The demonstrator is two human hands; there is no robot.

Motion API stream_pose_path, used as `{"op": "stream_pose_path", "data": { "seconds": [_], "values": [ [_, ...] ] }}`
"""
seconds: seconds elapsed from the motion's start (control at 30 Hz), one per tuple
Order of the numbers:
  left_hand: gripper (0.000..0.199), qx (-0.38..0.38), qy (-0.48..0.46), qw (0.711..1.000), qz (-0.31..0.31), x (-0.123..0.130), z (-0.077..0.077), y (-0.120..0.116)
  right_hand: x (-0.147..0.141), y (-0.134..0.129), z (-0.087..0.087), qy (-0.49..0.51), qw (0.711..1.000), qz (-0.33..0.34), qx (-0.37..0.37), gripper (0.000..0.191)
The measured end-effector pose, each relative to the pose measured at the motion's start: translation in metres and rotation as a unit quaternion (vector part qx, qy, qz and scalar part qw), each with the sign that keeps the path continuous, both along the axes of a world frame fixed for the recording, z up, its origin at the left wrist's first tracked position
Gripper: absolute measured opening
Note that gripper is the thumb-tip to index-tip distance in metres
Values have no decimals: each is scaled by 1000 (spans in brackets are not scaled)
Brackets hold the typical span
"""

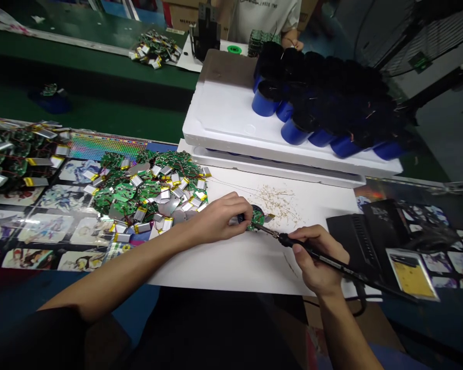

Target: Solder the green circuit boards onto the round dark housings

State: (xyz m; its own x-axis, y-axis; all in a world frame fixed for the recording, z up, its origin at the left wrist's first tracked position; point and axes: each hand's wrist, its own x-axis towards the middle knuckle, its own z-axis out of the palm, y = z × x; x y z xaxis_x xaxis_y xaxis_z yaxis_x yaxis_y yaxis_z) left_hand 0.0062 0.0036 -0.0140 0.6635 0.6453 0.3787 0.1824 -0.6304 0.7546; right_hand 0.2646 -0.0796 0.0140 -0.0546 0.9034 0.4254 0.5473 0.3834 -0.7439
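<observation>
My right hand (320,257) is wrapped round the black handle of a soldering iron (312,250). The iron's metal tip points left and meets a round green circuit board (257,217) on the white work surface (216,267). A small silver and yellow battery (269,218) lies at the board's right side. My left hand (229,216) is at the board's left edge, its fingers pinched round a small dark part (241,218) that they mostly hide. Brown crumbs (280,203) and thin wires are scattered just behind the board.
Green circuit boards with batteries (150,190) are heaped at left. Behind, a white foam tray (224,113) carries many blue cups (266,100). A black box (355,241) and a yellow sponge (412,277) are at right. Across the bench is another person (266,20).
</observation>
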Motion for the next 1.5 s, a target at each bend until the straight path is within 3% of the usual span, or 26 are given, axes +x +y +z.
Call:
{"op": "stream_pose_path", "data": {
  "seconds": [0.27,0.47,0.73,0.83,0.93,1.03,1.13,1.23,1.5],
  "values": [
    [9,-3,-4,1000,0,0,-2,-1,-2,2,8,-4,1000,-3,-7,5],
    [9,-8,4,1000,-2,1,-2,0,4,-2,2,4,1000,-14,12,6],
    [9,5,-4,1000,1,1,-3,0,10,-18,-4,98,985,-134,52,13],
    [10,-2,3,1000,3,1,-1,-1,-4,-20,-7,153,985,-79,26,26],
    [10,-7,5,1000,4,1,1,-1,-16,-21,-17,147,988,-21,34,30],
    [10,0,5,1000,5,1,1,-1,-25,-19,-29,46,998,-17,49,25],
    [9,15,0,1000,9,1,0,-1,-34,-14,-39,-41,996,-8,81,38],
    [8,23,-10,1000,8,1,-1,0,-41,-8,-45,-63,992,-7,111,50],
    [5,26,-28,999,24,2,-6,-1,-37,4,-47,-62,993,20,102,48]
  ]
}}
